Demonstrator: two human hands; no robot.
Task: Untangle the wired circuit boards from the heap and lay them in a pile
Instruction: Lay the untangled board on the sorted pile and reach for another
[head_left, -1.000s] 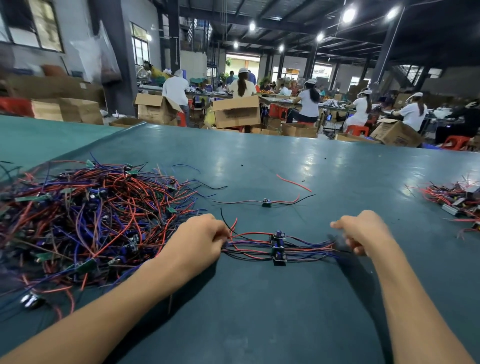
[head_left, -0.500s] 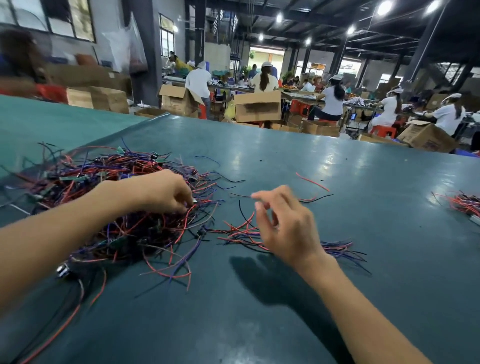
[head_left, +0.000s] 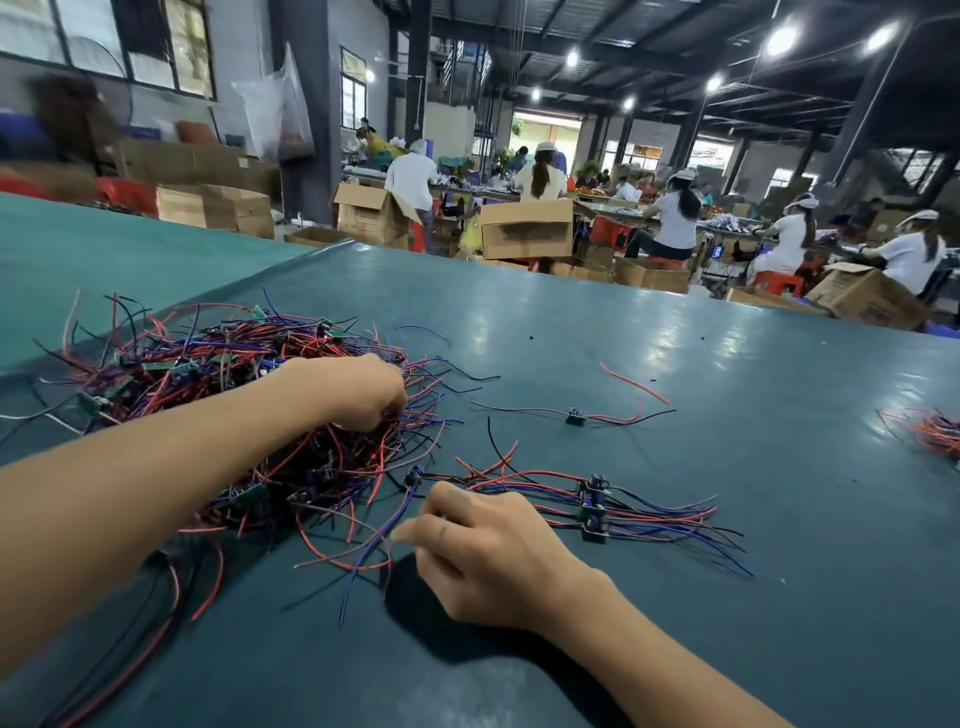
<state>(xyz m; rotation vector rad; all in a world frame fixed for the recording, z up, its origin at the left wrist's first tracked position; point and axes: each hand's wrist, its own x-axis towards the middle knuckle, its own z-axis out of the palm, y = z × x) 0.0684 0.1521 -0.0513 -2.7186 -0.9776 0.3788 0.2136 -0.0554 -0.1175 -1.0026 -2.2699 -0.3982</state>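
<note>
A big tangled heap (head_left: 218, 395) of red, blue and black wires with small green boards covers the left of the teal table (head_left: 675, 597). My left hand (head_left: 358, 389) sits on the heap's right edge, fingers curled down into the wires and gripping some of them. My right hand (head_left: 488, 551) hovers low at the heap's near right fringe, index finger and thumb pinching at a loose blue and red wire (head_left: 374, 556). To the right of that hand lies the neat pile (head_left: 597, 506) of straightened boards, wires running left and right.
One single wired board (head_left: 574, 415) and a loose red wire (head_left: 634, 383) lie farther back on the table. Another wire bundle (head_left: 930, 431) sits at the right edge. Beyond the table are cardboard boxes (head_left: 524, 228) and seated workers.
Both hands let go of the straightened pile and moved left. The left hand went into the heap; the right hand came down to the heap's near fringe.
</note>
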